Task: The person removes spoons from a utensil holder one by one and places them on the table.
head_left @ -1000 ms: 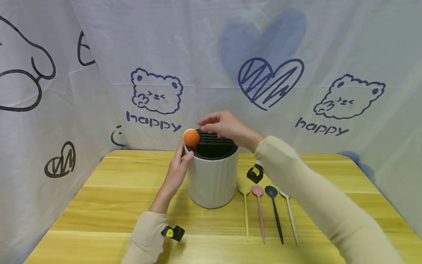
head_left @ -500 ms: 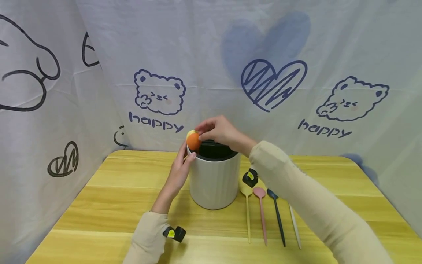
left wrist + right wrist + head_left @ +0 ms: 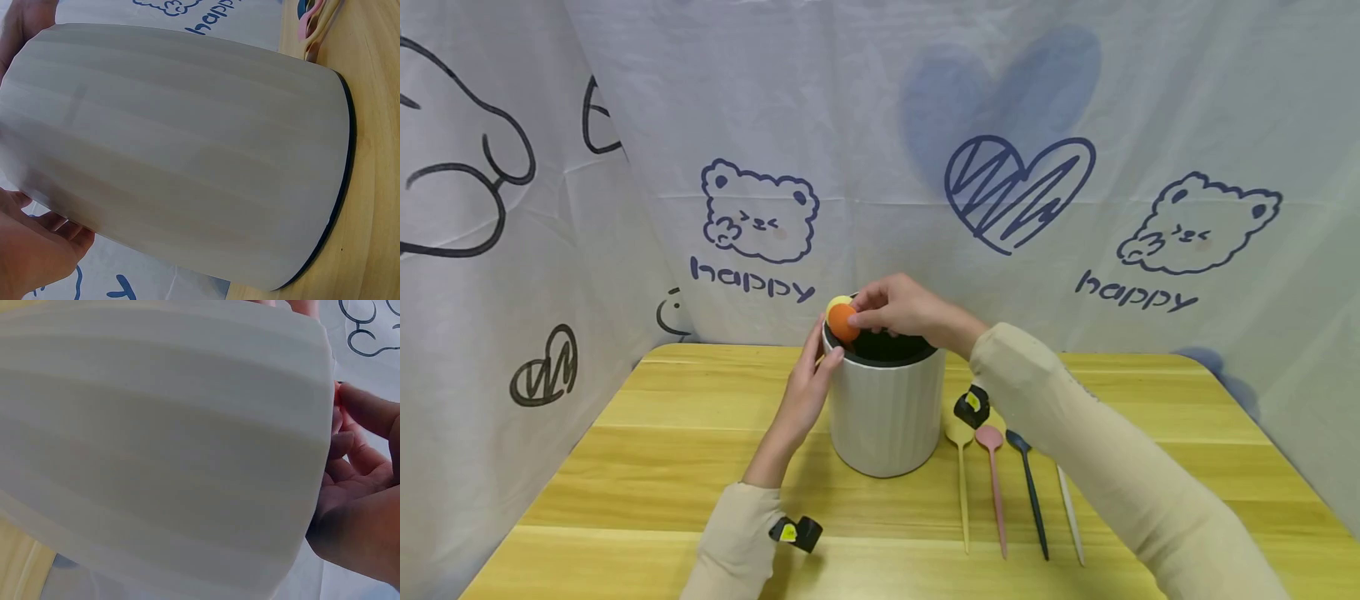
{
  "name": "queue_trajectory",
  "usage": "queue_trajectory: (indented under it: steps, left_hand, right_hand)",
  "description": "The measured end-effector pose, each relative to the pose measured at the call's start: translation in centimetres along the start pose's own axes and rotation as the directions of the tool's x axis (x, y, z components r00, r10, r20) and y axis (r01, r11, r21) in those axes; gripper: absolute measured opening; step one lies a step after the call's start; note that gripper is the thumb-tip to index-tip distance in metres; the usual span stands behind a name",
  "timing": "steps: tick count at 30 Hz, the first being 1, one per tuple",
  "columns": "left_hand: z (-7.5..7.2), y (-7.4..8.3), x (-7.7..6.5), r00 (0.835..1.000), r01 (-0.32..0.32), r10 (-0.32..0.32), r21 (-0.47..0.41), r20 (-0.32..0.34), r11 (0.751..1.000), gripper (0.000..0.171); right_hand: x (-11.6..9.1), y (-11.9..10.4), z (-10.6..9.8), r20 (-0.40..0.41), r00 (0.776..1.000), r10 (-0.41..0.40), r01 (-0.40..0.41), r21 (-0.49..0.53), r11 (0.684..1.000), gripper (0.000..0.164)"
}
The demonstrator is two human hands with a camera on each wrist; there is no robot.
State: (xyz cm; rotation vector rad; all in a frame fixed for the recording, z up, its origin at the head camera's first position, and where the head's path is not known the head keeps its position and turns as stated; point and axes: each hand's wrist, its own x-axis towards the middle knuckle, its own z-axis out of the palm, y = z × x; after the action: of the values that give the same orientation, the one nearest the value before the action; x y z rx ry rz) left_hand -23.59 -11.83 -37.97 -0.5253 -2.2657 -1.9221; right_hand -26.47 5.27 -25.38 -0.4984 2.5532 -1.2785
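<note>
A ribbed off-white utensil holder (image 3: 886, 417) with a black rim stands upright on the table. My left hand (image 3: 806, 385) holds its left side near the top, thumb in front and fingers around the wall. Over the opening, my right hand (image 3: 912, 307) pinches the round orange head of a spoon (image 3: 840, 324), whose handle goes down inside the holder. Just behind that shows a pale yellow round head (image 3: 834, 303). In the right wrist view, the holder's wall (image 3: 162, 444) hides most of what the right fingers (image 3: 369, 412) hold.
To the right of the holder lie a yellow spoon (image 3: 962, 479), a pink spoon (image 3: 994, 475), a dark blue spoon (image 3: 1033, 492) and a white one (image 3: 1070, 512), side by side. The right sleeve (image 3: 1090, 442) passes over their upper ends. A printed cloth (image 3: 880, 108) hangs behind the table.
My right hand has come down and left from above the holder's back to the orange spoon and now pinches it. The left hand keeps its hold on the holder.
</note>
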Motion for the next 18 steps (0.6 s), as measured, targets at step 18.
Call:
queue_trajectory:
  steps: [18]
  left_hand:
    - [0.04, -0.05, 0.13, 1.0, -0.008, 0.008, -0.001, 0.002, 1.0, 0.066]
  right_hand:
    - [-0.22, 0.22, 0.16, -0.015, 1.0, -0.013, 0.012, -0.011, 1.0, 0.018]
